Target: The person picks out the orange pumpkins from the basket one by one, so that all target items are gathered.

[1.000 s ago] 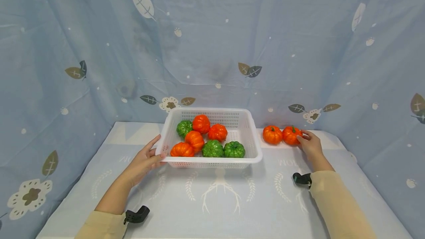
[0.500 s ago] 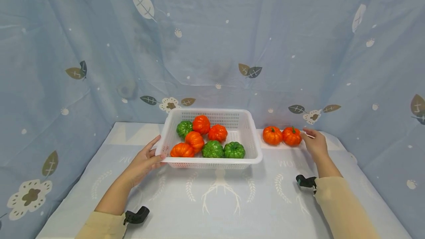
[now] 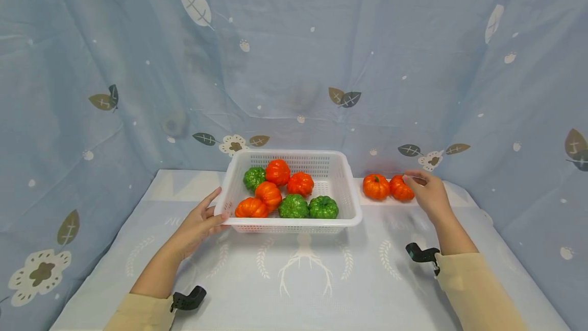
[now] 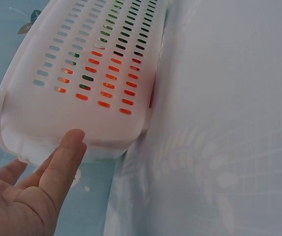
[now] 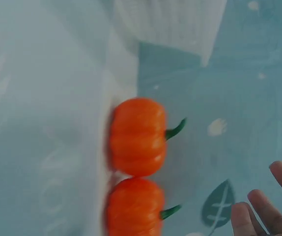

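Observation:
My left hand grips the left end of a white plastic basket, with the thumb at its front corner. In the left wrist view, fingers lie against the basket's slotted end wall. Inside are several small orange pumpkins and 3 green ones. Two more orange pumpkins stand side by side to the right of the basket: a left one and a right one. My right hand hovers at the right pumpkin, overlapping its stem, its fingers spread and holding nothing.
A pale patterned cloth covers the table. Blue printed curtain hangs close behind the basket and pumpkins and along both sides. Black wrist cameras stick out from the sleeves.
My right hand has let go of the right pumpkin, drawn back to the right, then come in over its top. The left hand and basket stay in place.

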Demonstrator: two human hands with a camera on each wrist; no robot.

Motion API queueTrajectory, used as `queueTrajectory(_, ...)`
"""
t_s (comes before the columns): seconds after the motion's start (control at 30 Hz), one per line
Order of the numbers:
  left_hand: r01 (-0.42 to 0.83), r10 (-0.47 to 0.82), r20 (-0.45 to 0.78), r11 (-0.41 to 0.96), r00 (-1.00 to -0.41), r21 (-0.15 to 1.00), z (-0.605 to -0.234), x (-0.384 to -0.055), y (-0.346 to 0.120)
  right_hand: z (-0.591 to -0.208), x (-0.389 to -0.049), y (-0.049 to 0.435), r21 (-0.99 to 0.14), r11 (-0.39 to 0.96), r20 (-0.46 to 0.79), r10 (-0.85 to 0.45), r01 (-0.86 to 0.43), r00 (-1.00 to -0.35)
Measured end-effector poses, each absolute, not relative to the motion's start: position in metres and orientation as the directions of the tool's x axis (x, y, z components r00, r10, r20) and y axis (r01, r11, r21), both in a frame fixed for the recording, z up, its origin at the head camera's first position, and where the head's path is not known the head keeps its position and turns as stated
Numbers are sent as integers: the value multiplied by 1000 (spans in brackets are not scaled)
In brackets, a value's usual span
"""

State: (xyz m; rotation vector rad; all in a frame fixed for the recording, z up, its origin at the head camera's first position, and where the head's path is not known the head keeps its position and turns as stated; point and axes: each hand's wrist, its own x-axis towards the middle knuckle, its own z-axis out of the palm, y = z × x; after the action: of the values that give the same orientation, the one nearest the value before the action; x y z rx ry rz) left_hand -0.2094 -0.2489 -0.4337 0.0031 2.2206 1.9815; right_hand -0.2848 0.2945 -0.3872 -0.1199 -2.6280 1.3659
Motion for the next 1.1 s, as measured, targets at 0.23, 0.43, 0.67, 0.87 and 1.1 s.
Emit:
queueTrajectory(0.23,-110,103,-123,130,-987,985,-435,-211,-248,-360,-281,271,-791,599,173,16,-129,-985)
queueTrajectory(0.43,-110,102,-123,127,-987,986,-435,-211,-248,-340,-288,245,-761,616,183,-93,-201,-979)
queueTrajectory(0.67,-111,98,-124,132,-987,985,-435,-210,-249,-328,-305,210,-757,610,127,-213,-234,-969)
queueTrajectory(0.87,-113,89,-127,144,-988,983,-435,-210,-248,-323,-319,181,-770,574,98,-326,-279,-940)
queueTrajectory(1.1,-119,85,-132,141,-988,983,-435,-210,-247,-325,-335,151,-783,557,38,-402,-277,-915)
